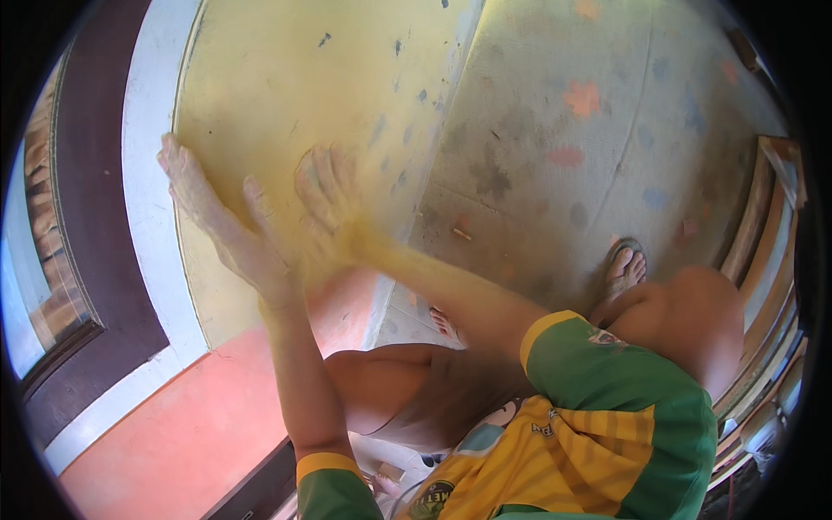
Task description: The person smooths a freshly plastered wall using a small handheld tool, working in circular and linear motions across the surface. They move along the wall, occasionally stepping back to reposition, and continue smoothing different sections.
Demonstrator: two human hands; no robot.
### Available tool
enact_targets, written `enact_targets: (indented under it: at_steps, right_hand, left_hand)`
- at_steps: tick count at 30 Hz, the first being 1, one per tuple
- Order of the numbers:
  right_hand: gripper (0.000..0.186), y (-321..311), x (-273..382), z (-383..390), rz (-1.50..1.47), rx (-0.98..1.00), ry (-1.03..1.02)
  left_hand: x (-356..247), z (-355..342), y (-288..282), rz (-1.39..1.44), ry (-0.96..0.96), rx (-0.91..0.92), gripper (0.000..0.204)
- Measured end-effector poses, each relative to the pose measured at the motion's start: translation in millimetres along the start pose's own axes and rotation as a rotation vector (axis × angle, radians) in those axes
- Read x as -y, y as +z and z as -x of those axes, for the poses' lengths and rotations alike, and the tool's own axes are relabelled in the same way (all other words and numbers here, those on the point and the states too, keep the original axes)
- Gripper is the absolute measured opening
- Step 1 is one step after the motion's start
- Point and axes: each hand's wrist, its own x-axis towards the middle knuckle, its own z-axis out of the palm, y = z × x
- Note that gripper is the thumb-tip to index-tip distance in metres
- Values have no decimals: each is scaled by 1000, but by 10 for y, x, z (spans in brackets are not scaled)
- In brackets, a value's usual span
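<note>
My left hand (227, 221) is stretched out before a yellow painted surface (277, 78), its fingers extended and its thumb standing apart. Its fingertips come up to the edge of a white trim strip (152, 113); whether they touch it I cannot tell. Just to its right is my right hand (334, 195), fingers outstretched and slightly blurred, over the same yellow surface. Both hands look bare, with nothing held in either. A yellowish haze softens the area around the two hands and wrists.
At left, a dark brown frame (91, 173) borders the white trim. Pink paint (186, 425) covers the lower surface. The grey floor (537, 173) carries coloured splotches. My knees and sandalled foot (626, 264) are at right, beside wooden slats (754, 225) on the far right.
</note>
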Motion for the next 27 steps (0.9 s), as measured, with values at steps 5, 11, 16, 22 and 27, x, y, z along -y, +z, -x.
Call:
enact_targets:
  at_steps: [5, 11, 16, 22, 27]
  right_hand:
    - [72, -448, -702, -736, -56, -228, 452]
    - [61, -73, 58, -530, 40, -97, 13]
    - [60, -398, -809, -1058, -150, -179, 399]
    - [63, 42, 549, -336, 111, 45, -9]
    - [69, -73, -249, -908, -261, -343, 218]
  left_hand:
    - [-87, 137, -230, -66, -33, 340, 61]
    - [9, 653, -438, -176, -105, 303, 66]
    - [37, 450, -465, -111, -50, 217, 69]
    - [52, 410, -473, 22, 26, 77, 65]
    - [-1, 485, -641, 24, 12, -15, 53]
